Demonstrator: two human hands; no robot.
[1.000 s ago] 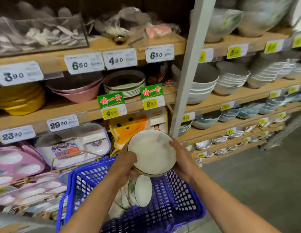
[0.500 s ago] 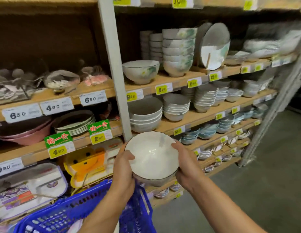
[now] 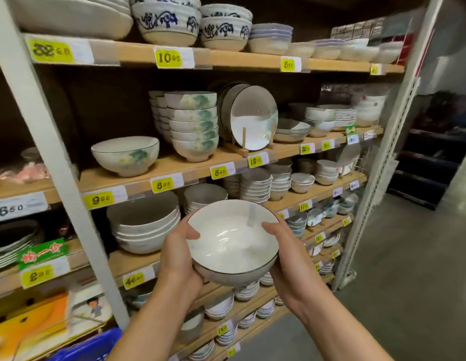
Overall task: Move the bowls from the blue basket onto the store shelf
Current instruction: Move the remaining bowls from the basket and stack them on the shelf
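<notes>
A white bowl (image 3: 232, 241) with a dark rim is held in the air in front of the shelving, at about the height of the third board. My left hand (image 3: 181, 259) grips its left side with the thumb over the rim. My right hand (image 3: 286, 252) grips its right side the same way. A matching single bowl (image 3: 125, 155) with a green flower print stands on the wooden shelf (image 3: 148, 175) above, left of a stack of smaller flowered bowls (image 3: 194, 126). Only a corner of the blue basket (image 3: 96, 346) shows at the bottom left.
A white upright post (image 3: 57, 157) splits the shelving at the left. Stacks of big white bowls (image 3: 146, 225) sit just left of the held bowl. A plate (image 3: 252, 118) stands in a wooden rack. Lower boards carry several small bowl stacks. Grey floor lies to the right.
The bowl came up out of the basket in both hands and moved up and right along the shelves. The view followed, so the basket has dropped almost out of sight.
</notes>
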